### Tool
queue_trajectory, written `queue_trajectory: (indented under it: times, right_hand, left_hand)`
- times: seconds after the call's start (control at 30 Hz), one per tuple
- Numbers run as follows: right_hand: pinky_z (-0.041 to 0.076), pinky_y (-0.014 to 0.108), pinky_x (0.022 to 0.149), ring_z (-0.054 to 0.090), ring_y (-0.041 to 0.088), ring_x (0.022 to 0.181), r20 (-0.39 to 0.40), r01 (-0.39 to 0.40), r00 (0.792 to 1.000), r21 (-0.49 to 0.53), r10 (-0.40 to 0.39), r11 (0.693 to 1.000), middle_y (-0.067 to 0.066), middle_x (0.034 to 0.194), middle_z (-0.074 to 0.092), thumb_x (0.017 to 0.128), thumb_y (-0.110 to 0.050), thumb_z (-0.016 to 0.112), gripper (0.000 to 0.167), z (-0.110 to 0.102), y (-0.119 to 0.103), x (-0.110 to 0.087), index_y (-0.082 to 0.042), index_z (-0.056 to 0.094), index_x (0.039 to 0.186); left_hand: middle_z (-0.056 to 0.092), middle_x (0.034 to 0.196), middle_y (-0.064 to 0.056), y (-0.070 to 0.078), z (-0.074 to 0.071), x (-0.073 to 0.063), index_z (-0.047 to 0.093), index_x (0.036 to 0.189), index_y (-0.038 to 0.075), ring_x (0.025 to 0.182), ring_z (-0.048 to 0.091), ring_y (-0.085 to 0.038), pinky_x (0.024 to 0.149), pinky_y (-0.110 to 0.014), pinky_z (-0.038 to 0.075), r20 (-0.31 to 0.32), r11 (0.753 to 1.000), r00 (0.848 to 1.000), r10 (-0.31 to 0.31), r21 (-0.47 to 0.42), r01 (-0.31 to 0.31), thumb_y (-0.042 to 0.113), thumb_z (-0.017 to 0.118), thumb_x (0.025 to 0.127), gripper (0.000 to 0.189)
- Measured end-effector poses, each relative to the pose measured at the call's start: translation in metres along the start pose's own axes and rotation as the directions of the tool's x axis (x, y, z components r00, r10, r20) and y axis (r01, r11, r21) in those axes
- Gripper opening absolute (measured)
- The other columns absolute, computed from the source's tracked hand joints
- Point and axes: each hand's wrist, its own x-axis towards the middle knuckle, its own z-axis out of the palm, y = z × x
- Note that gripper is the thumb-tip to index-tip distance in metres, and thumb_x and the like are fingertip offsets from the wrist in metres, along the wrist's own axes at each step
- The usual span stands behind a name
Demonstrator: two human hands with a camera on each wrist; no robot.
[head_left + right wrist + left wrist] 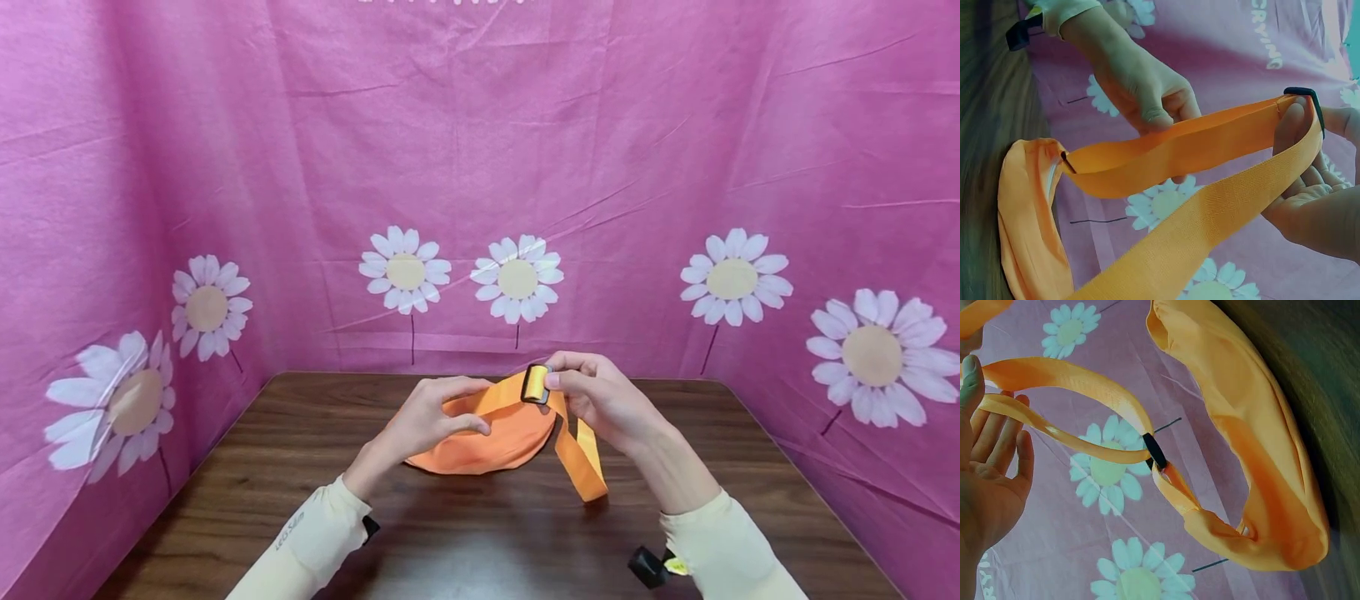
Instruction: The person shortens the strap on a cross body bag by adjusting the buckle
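Observation:
An orange crescent-shaped fabric bag (480,446) rests on the wooden table, its strap (501,398) lifted off the table in a loop. My right hand (603,396) pinches the strap at its black slider buckle (536,384), thumb on the near face. My left hand (431,417) is around the strap nearer the bag, thumb below and fingers above. In the left wrist view, the left hand (994,475) has the strap running between thumb and fingers. A loose length of strap (581,467) hangs below my right hand. A second black fitting (1155,450) joins strap and bag.
The dark wood table (247,500) reaches back to a pink cloth backdrop (600,125) printed with white daisies, which also encloses both sides. A black strap end (647,567) sticks out at the right cuff.

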Motion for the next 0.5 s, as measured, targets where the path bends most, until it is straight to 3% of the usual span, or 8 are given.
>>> queue_trajectory:
  times: [0.17,0.33,0.5]
  right_hand:
    - [0.051,0.034,0.078,0.061,0.018,0.08,0.008,-0.011,1.0,-0.078,0.012,0.997,0.004,0.084,0.065,0.097,-0.007,0.063,0.004,-0.002,0.007,0.004,-0.004,0.067,0.098]
    - [0.05,0.036,0.077,0.058,0.02,0.079,0.026,-0.031,0.999,-0.205,0.037,0.978,0.007,0.082,0.062,0.098,-0.013,0.067,0.014,-0.001,0.018,0.008,0.0,0.066,0.101]
    - [0.048,0.035,0.073,0.054,0.02,0.078,0.005,-0.063,0.998,-0.294,0.068,0.954,0.008,0.082,0.059,0.095,-0.021,0.073,0.023,0.005,0.025,0.011,0.0,0.068,0.103]
  left_hand:
    - [0.067,0.129,0.004,0.002,-0.003,0.0,0.066,0.134,0.012,0.119,0.061,-0.012,0.1,-0.035,0.048,0.031,1.0,0.999,-0.031,0.002,0.031,0.028,0.089,0.078,0.062]
    - [0.061,0.137,0.006,0.018,-0.003,0.003,0.06,0.141,0.015,0.127,0.055,-0.013,0.102,-0.045,0.042,0.004,1.0,1.0,0.014,0.022,-0.014,0.028,0.088,0.08,0.068]
    - [0.057,0.142,0.002,0.035,-0.001,0.004,0.056,0.144,0.011,0.126,0.054,-0.017,0.101,-0.047,0.044,-0.003,0.999,0.999,0.035,-0.005,-0.035,0.025,0.087,0.083,0.07]
